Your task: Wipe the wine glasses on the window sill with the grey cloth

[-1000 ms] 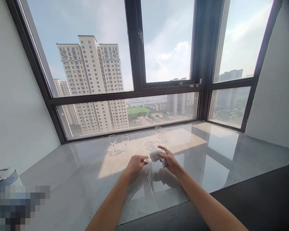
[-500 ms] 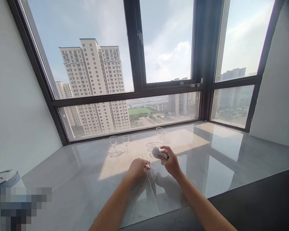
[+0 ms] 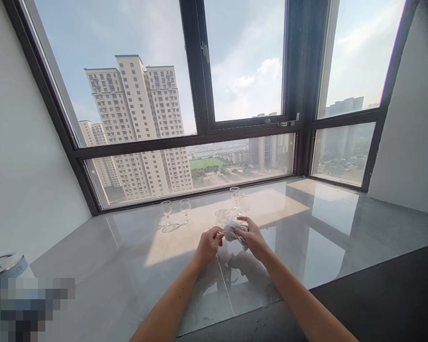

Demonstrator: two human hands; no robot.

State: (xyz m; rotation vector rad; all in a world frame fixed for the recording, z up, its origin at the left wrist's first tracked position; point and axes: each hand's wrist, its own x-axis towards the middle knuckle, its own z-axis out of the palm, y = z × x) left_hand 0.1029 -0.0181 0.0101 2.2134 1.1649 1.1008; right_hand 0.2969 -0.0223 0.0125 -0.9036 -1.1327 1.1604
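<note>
My left hand point(image 3: 210, 244) is closed, its fingertips pinching a small clear stemmed glass point(image 3: 223, 218); the fingers and cloth partly hide it, and its outline is faint. Bunched in my right hand point(image 3: 253, 240) is a light grey cloth point(image 3: 231, 231), which meets the glass just beside my left fingertips. Two more stemmed glasses, a left one point(image 3: 166, 209) and a right one point(image 3: 185, 207), stand upright beyond my left hand. Past my right hand, further stemmed glasses point(image 3: 234, 192) are grouped near the window.
The glossy grey tiled sill point(image 3: 128, 285) carries bright sun patches and reflections. Dark window frames point(image 3: 185, 142) border its back. A white and blue can-like container point(image 3: 10, 268), partly blurred out, stands at the lower left. The sill's front edge point(image 3: 328, 281) drops to a dark face.
My left hand has lifted and turned, bringing the glass up against the cloth. My right hand has shifted slightly, and the cloth is more bunched. The standing glasses stay put.
</note>
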